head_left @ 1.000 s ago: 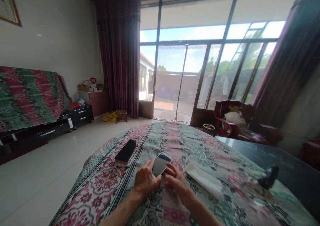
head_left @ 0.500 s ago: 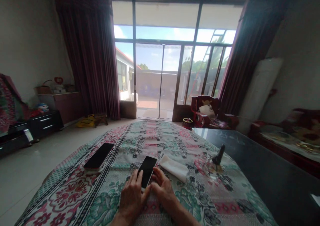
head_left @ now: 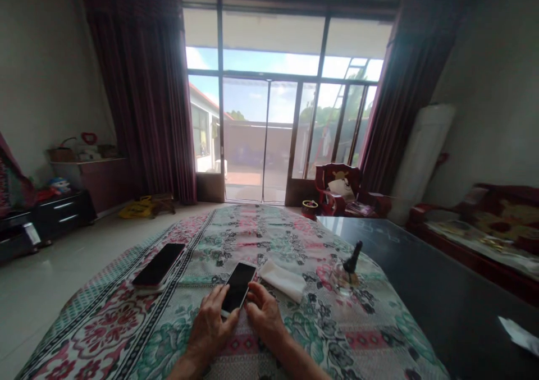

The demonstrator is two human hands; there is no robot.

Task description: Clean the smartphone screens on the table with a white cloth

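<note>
A white-framed smartphone [head_left: 239, 285] with a dark screen lies tilted on the patterned tablecloth [head_left: 252, 234], between my two hands. My left hand [head_left: 210, 319] grips its left edge, fingers on the side and thumb by the lower end. The curled fingers of my right hand [head_left: 266, 314] press against the right edge. Just right of the phone is a folded white cloth [head_left: 283, 280]. Farther left, another dark-screened phone [head_left: 160, 264] rests on what looks like a pale box. A clear glass vessel [head_left: 346, 282] with a black stopper-like top [head_left: 352, 257] stands to the right.
A dark glossy tabletop [head_left: 415, 273] adjoins on the right, with a white paper [head_left: 520, 333] on it. Beyond the table are a red wooden chair [head_left: 339, 186], a glazed door [head_left: 263, 144] and purple curtains [head_left: 143, 105]. A black cabinet [head_left: 65, 214] stands at left.
The whole view has shifted slightly, so the scene sits farther left. Both hands remain at the smartphone's edges, with little visible change in their grip.
</note>
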